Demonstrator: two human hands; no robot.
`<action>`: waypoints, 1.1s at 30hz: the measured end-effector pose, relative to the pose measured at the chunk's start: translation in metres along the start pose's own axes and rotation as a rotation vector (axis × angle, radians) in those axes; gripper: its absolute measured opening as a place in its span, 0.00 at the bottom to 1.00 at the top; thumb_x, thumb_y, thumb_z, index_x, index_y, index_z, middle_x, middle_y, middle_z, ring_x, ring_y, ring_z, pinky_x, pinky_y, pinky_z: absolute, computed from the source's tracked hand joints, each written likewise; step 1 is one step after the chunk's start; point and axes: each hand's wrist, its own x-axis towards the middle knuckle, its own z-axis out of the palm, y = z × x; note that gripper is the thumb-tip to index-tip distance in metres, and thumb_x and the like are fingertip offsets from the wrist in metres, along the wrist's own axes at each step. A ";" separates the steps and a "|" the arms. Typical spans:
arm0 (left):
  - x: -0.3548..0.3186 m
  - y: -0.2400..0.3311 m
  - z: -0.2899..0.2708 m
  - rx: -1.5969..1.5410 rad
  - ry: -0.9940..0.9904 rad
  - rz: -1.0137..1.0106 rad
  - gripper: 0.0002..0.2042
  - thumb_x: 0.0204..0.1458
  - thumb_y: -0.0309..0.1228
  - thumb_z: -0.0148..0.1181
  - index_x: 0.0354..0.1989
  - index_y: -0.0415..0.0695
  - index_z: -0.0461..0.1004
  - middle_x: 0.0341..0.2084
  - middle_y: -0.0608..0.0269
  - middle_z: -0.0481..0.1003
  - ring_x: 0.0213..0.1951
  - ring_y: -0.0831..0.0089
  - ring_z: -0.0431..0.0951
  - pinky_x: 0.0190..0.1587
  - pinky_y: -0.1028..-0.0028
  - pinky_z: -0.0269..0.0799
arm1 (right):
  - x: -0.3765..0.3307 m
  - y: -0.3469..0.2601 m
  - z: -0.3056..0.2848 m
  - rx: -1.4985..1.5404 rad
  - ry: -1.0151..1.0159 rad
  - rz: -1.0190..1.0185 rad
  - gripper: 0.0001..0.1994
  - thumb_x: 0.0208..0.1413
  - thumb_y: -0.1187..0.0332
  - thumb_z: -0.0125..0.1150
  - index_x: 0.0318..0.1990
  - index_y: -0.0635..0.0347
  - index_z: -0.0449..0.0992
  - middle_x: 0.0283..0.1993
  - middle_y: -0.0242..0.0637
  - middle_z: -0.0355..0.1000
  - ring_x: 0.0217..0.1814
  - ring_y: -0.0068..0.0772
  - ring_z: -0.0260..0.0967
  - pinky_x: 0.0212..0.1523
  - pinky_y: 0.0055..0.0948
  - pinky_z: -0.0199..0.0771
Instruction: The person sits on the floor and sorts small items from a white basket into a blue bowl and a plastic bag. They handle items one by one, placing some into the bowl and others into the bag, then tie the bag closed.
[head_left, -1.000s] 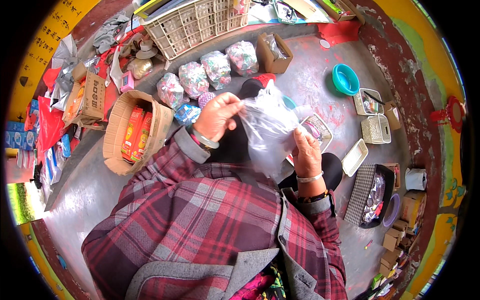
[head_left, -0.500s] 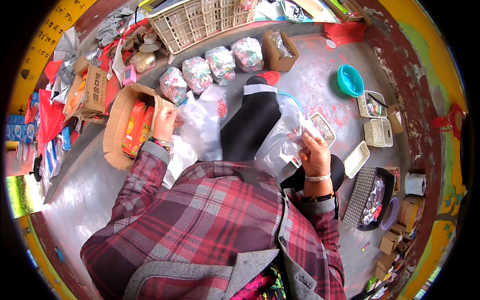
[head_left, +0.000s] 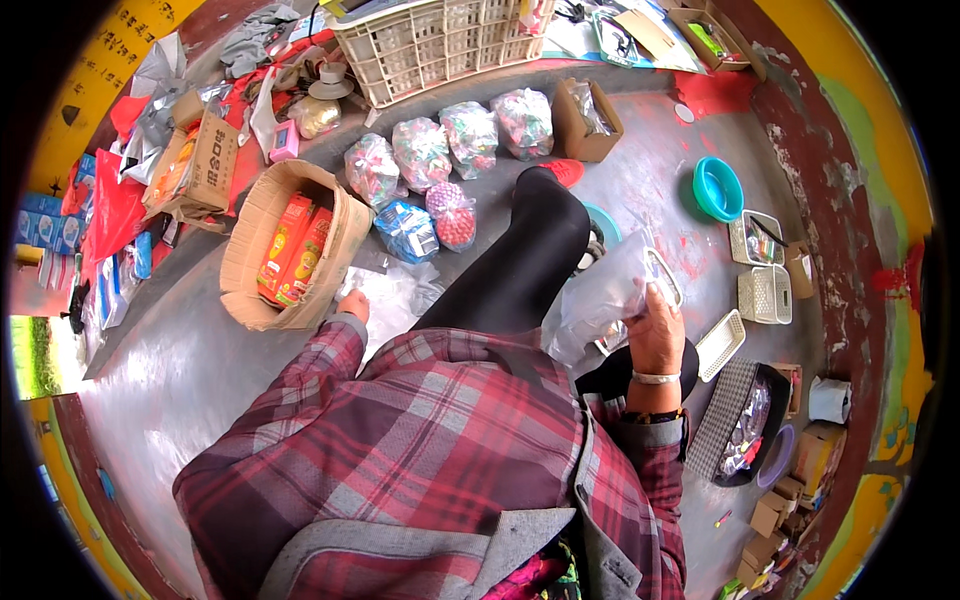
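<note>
Pinching a clear plastic bag point(head_left: 597, 300) closely between thumb and fingers of the right hand point(head_left: 655, 335), well to the right of the cardboard box point(head_left: 347, 235); holding the left hand point(head_left: 354, 305) just beside the box's near right corner, next to crumpled white plastic point(head_left: 395, 295); unable to tell its spread or any hold on that plastic; with red packets point(head_left: 303, 262) inside the box and four filled bags point(head_left: 420, 155) beyond it, rightward.
</note>
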 end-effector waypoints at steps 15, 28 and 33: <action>-0.117 0.304 -0.147 -1.437 -1.040 0.985 0.39 0.36 0.43 0.62 0.55 0.38 0.48 0.50 0.55 0.58 0.55 0.67 0.55 0.56 0.70 0.45 | -0.017 -0.034 0.079 -0.075 -0.428 -0.078 0.18 0.53 0.62 0.41 0.44 0.67 0.63 0.36 0.43 0.68 0.37 0.32 0.66 0.38 0.26 0.65; -0.162 0.337 -0.150 -1.384 -1.252 0.621 0.13 0.44 0.24 0.55 0.41 0.40 0.67 0.34 0.67 0.69 0.34 0.80 0.68 0.36 0.80 0.64 | -0.006 -0.011 0.039 -0.033 -0.172 -0.067 0.12 0.54 0.67 0.45 0.43 0.64 0.66 0.34 0.33 0.68 0.30 0.22 0.66 0.25 0.18 0.65; -0.164 0.341 -0.157 -1.420 -1.099 0.464 0.09 0.49 0.29 0.51 0.38 0.42 0.68 0.30 0.69 0.71 0.31 0.82 0.69 0.29 0.83 0.65 | 0.006 -0.009 0.003 -0.376 0.061 -0.140 0.13 0.51 0.69 0.50 0.44 0.63 0.65 0.35 0.31 0.67 0.31 0.20 0.64 0.25 0.17 0.64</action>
